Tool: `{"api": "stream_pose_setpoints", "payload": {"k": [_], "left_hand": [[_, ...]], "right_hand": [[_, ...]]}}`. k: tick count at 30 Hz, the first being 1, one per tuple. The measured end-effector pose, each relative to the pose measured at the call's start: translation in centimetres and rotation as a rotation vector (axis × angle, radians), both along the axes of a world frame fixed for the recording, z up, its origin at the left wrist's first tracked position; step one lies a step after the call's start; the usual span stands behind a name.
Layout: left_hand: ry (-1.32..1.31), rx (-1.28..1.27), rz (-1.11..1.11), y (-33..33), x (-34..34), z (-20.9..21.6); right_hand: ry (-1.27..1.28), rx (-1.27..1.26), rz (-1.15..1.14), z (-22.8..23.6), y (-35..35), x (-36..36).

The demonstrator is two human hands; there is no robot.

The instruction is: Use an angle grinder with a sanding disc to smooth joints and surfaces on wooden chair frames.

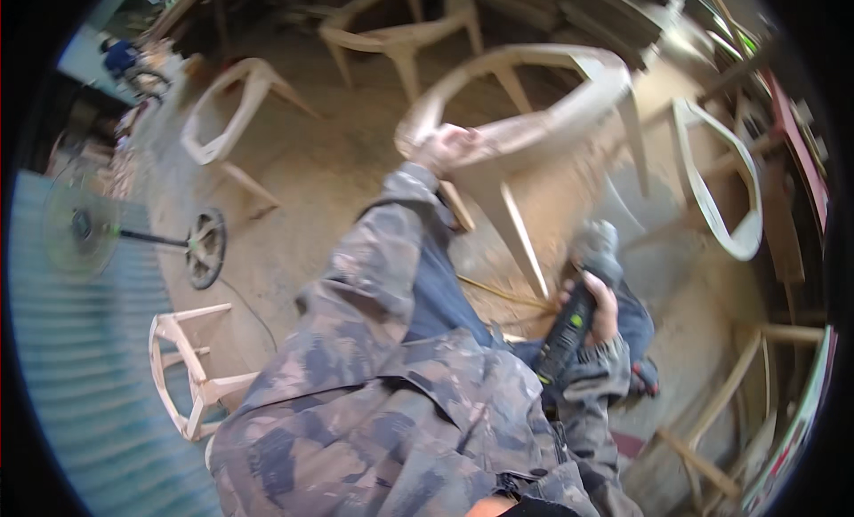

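A pale oval wooden frame on splayed legs (556,121), like a table base, stands in front of me. My left hand (449,148) is closed round the near left part of its top rail, with the fingers curled over the wood. Lower and to the right, my right hand (604,308) grips the dark body of an angle grinder (566,335) with green marks. The grinder's grey head (596,247) points away from me, apart from the frame, beside its near leg. Blur hides the grinder's disc.
Similar wooden frames stand at the back (391,37), back left (233,117) and right (747,188). A small wooden frame (182,375) and a pedestal fan (84,228) are at left. A yellow cord (503,293) crosses the dusty floor. Another person (120,59) is far left.
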State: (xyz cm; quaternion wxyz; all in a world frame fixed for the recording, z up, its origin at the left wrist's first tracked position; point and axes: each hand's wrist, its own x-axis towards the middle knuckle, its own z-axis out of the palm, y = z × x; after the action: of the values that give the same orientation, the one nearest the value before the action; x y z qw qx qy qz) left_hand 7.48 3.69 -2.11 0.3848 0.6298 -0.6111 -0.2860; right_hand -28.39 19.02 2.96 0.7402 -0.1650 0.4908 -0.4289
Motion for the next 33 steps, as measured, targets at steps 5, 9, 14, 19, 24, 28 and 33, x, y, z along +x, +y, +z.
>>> {"api": "stream_pose_setpoints", "payload": {"k": [5,9,14,19,24,28,33], "left_hand": [[0.093,0.173,0.051,-2.3,4.8,-1.9],[0.049,0.25,0.094,-0.9,3.8,0.4],[0.078,0.237,0.15,0.2,5.2,1.9],[0.223,0.14,0.103,0.4,5.5,1.1],[0.191,0.042,0.078,0.6,5.7,1.7],[0.154,0.092,0.134,1.2,4.7,2.1],[0.089,0.118,0.156,1.3,1.2,3.5]], "right_hand": [[0.079,-0.129,0.215,1.0,-1.2,2.1],[0.147,-0.195,0.352,2.1,-2.5,3.2],[0.23,-0.28,0.465,1.9,-4.9,6.0],[0.339,-0.367,0.476,1.7,-5.2,7.5],[0.254,-0.224,0.47,2.7,-5.0,6.6],[0.227,-0.221,0.43,2.4,-4.9,6.5],[0.26,-0.254,0.433,2.5,-4.4,6.6]]}}
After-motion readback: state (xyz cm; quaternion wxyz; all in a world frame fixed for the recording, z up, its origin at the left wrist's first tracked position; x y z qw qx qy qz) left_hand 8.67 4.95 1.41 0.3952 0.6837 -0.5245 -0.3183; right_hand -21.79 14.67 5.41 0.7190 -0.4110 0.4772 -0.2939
